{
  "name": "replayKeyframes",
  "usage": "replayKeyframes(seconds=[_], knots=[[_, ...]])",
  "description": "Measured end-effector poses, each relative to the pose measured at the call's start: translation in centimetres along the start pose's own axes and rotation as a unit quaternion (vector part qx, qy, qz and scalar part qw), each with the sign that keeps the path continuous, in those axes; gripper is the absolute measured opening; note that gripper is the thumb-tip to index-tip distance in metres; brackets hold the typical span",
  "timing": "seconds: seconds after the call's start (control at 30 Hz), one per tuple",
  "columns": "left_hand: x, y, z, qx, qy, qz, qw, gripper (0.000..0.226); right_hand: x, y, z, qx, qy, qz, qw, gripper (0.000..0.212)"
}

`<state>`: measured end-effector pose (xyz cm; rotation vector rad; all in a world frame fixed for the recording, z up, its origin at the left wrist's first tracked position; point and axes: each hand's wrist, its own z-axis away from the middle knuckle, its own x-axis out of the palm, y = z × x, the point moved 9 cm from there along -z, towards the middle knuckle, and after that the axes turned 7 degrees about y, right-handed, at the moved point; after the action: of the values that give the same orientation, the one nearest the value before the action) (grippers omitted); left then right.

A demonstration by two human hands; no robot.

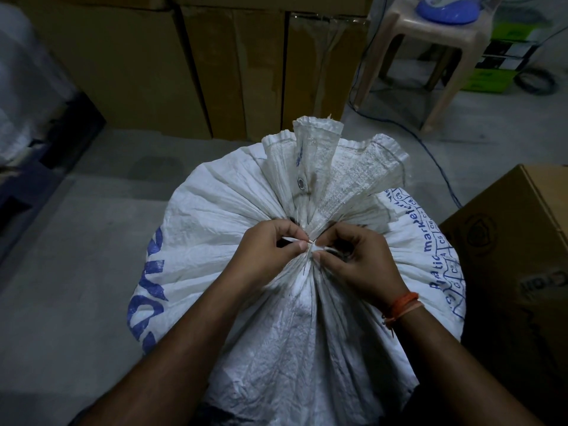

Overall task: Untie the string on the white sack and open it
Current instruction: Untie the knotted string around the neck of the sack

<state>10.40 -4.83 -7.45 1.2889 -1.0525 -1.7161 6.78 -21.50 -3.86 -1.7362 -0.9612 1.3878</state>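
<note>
The big white woven plastic sack with blue print stands on the grey concrete floor, centre and near. Its neck is gathered tight, so it is judged closed. The thin white string is pinched at the knot by both hands: left hand in a narrow grip on one strand, right hand likewise on the other. Knot judged not undone; untying and opening are left. Counted: one sack, one string, two hands, one brown cardboard box right, one beige plastic stool far right.
</note>
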Motion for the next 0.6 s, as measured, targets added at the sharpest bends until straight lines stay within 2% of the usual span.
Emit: replayKeyframes(seconds=[0.6], knots=[[0.39,-0.19,0.01,-0.005,0.002,0.007,1.000,0.001,0.17,0.41,-0.04,-0.008,-0.002,0.014,1.000,0.013]])
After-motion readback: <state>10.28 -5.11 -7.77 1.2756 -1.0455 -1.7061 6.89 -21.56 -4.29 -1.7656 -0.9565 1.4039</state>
